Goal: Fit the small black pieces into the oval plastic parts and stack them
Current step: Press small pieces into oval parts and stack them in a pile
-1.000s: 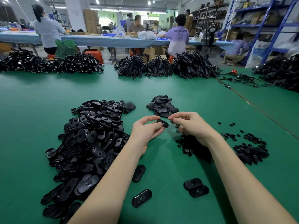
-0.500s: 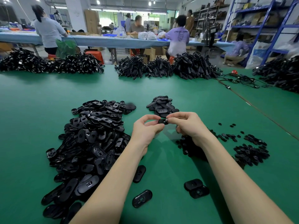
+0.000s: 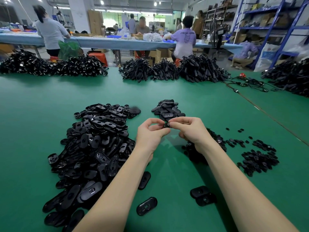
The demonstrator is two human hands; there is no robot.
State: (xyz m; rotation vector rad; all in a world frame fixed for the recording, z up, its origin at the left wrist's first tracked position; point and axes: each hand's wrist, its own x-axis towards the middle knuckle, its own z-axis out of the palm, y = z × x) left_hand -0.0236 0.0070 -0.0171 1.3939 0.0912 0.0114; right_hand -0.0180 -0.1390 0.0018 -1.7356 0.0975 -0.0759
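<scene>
Two bare hands meet above the green felt-covered table (image 3: 192, 101), and between them we see one black oval plastic part (image 3: 166, 125), mostly hidden by fingers. Our left hand (image 3: 150, 133) pinches it with thumb and curled fingers from the left, and our right hand (image 3: 190, 129) pinches it from the right, fingertips of both hands touching or nearly touching over it. Whether a small black piece is already seated in that part we cannot tell. To the left lies the large loose heap of black oval plastic parts (image 3: 93, 148), running from mid-table down to the near edge. Just beyond the hands sits a smaller pile of oval parts (image 3: 167, 109). Under and behind our right wrist is a mound of small black pieces (image 3: 215, 141), and further right a second scatter of small black pieces (image 3: 259, 159) with a few strays near it. Near us, between the forearms, one single oval part (image 3: 146, 206) lies flat, another oval part (image 3: 144, 180) lies beside the left forearm, and a pair of overlapping oval parts (image 3: 202, 195) sits by the right forearm. Along the far edge of the table are bundled piles of black cords (image 3: 170, 71). Beyond them several people (image 3: 183, 41) work at a long blue-covered bench (image 3: 107, 42), with blue metal shelving (image 3: 274, 30) at the right.
</scene>
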